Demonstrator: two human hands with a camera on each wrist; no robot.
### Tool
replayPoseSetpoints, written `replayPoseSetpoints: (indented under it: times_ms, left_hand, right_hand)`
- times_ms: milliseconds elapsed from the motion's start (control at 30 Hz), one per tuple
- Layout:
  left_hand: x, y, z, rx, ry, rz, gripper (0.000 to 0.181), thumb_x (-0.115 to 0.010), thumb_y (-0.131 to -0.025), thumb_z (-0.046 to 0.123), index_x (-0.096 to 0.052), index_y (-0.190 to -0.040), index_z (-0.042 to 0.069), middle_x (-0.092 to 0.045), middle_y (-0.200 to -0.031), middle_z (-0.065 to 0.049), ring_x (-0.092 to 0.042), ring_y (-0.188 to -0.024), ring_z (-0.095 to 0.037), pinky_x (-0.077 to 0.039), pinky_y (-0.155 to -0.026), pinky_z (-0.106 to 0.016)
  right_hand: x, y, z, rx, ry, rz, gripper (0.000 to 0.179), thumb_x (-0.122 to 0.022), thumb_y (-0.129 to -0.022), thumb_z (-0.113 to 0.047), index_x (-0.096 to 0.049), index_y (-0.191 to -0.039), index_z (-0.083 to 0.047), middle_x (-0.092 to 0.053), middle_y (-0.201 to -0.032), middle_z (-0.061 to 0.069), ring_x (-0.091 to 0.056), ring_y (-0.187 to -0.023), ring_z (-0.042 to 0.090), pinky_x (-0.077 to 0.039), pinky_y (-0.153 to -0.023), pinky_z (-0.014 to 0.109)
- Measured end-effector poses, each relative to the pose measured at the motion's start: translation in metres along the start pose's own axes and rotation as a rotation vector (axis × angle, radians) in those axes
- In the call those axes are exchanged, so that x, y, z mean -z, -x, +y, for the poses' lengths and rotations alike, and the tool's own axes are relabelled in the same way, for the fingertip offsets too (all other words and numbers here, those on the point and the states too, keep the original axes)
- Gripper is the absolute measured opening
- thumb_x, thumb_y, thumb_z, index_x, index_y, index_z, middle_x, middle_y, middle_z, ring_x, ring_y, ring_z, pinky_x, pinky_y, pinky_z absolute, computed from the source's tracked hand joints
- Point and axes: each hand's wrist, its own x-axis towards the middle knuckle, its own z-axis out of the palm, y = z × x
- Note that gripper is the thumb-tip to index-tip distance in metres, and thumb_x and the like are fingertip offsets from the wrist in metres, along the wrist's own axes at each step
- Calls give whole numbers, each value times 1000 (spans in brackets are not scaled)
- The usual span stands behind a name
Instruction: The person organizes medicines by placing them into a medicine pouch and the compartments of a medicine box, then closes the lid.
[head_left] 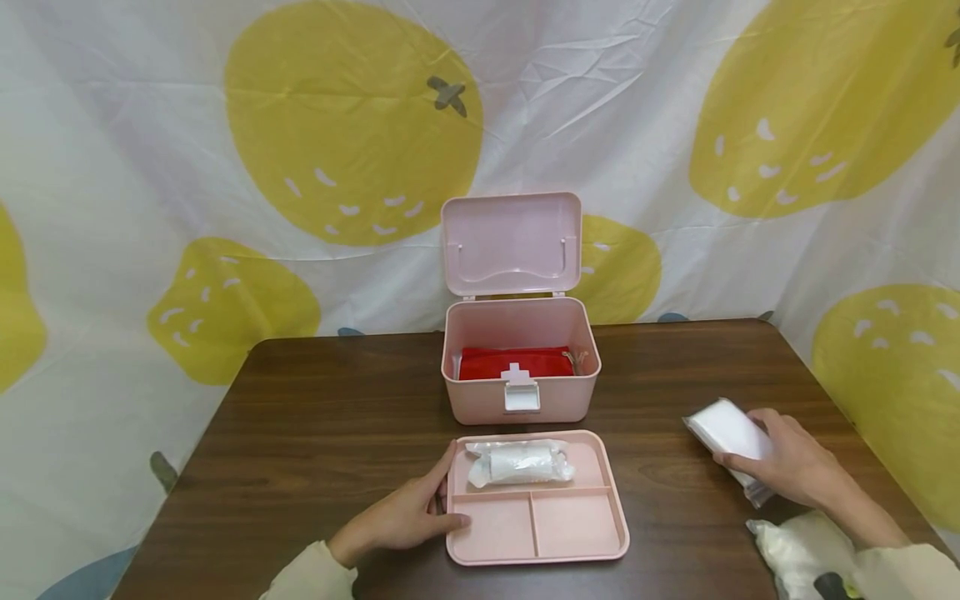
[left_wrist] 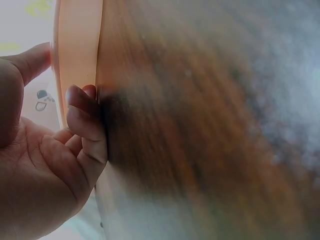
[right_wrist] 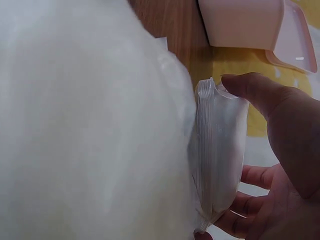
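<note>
At its left side, a pink divided tray (head_left: pixel 491 531) is held by my left hand (head_left: pixel 408 510), with the thumb over the rim. In the left wrist view the curled fingers (left_wrist: pixel 87 125) lie against the tray's outer wall. A white roll in a clear wrapper (head_left: pixel 519 463) lies in the tray's long back compartment. Over on the right, my right hand (head_left: pixel 798 458) grips a flat white packet in clear plastic (head_left: pixel 726 433) between thumb and fingers. The right wrist view shows the packet's ridged plastic edge (right_wrist: pixel 206 150) from the side.
Behind the tray stands a pink box (head_left: pixel 521 408) with its lid (head_left: pixel 512 242) raised and a red pouch (head_left: pixel 487 363) inside. A clear bag of white, fluffy material (head_left: pixel 798 550) lies near my right forearm. A lemon-print cloth (head_left: pixel 360 117) hangs behind the wooden table (head_left: pixel 330 417).
</note>
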Motion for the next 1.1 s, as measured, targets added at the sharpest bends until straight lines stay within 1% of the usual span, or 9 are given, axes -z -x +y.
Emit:
replayPoseSetpoints:
  times_ms: [267, 333, 500, 633, 700, 733, 833, 933, 1100]
  left_hand:
    - [1, 0, 0, -4, -7, 8, 103, -73, -88, 40, -4, -160, 15, -47, -87, -1, -44, -66, -10, -39, -61, -23]
    - [2, 0, 1, -2, -9, 7, 102, -73, -88, 39, -4, -160, 15, -41, -79, 0, -43, -64, -10, -38, -58, -23]
    - [2, 1, 1, -17, -14, 10, 103, -73, -88, 38, -4, -160, 14, -41, -78, 0, -42, -63, -10, -37, -57, -24]
    - [2, 1, 1, -14, -13, 12, 103, -73, -88, 39, -4, -160, 14, -55, -100, -9, -47, -71, -12, -40, -66, -24]
    - [1, 1, 1, -10, -12, 13, 103, -74, -88, 40, -5, -160, 14, -54, -118, -12, -48, -75, -12, -41, -71, -25]
    - [1, 1, 0, -5, -9, 12, 103, -73, -88, 40, -5, -160, 15, -54, -119, -12, -48, -75, -13, -41, -71, -26]
    - [0, 1, 0, 1, -1, 12, 103, -74, -88, 39, -5, -160, 16, -54, -96, -6, -46, -69, -12, -41, -65, -25]
    - [0, 2, 1, -5, 8, 14, 102, -74, -88, 38, -5, -160, 17, -42, -75, 0, -43, -62, -10, -37, -57, -24]
    - [0, 3, 3, -7, 7, 14, 101, -73, -88, 38, -6, -160, 18, -41, -72, 2, -44, -61, -9, -36, -54, -23]
  right_hand:
    - [1, 0, -12, 26, 5, 25, 87, -76, -80, -56, -44, -131, 6, -53, -116, 35, -58, -90, 36, -42, -59, 35]
    - [0, -1, -16, 39, -2, 29, 87, -76, -80, -56, -44, -131, 6, -53, -116, 34, -59, -90, 35, -43, -59, 35]
    - [-2, -1, -30, 97, -14, 51, 85, -79, -78, -52, -47, -129, 7, -57, -111, 30, -58, -88, 32, -44, -60, 34]
    - [-4, 1, -45, 140, -13, 62, 82, -81, -76, -51, -50, -128, 4, -59, -108, 24, -57, -87, 28, -42, -60, 33]
    - [-5, 2, -53, 157, -17, 63, 80, -82, -75, -49, -51, -128, 2, -59, -108, 23, -57, -87, 27, -42, -60, 33]
    - [-6, 3, -58, 164, -20, 64, 80, -82, -74, -49, -51, -128, 1, -60, -108, 21, -57, -86, 26, -42, -60, 33]
    - [-8, 5, -70, 194, -30, 62, 78, -84, -73, -48, -52, -127, -2, -60, -108, 19, -56, -85, 25, -42, -60, 33]
    - [-9, 7, -83, 220, -41, 61, 77, -84, -72, -49, -54, -127, -3, -61, -108, 16, -56, -84, 23, -42, -60, 32]
    - [-11, 9, -99, 257, -42, 77, 76, -85, -70, -50, -57, -125, -7, -61, -106, 12, -56, -82, 20, -43, -61, 31]
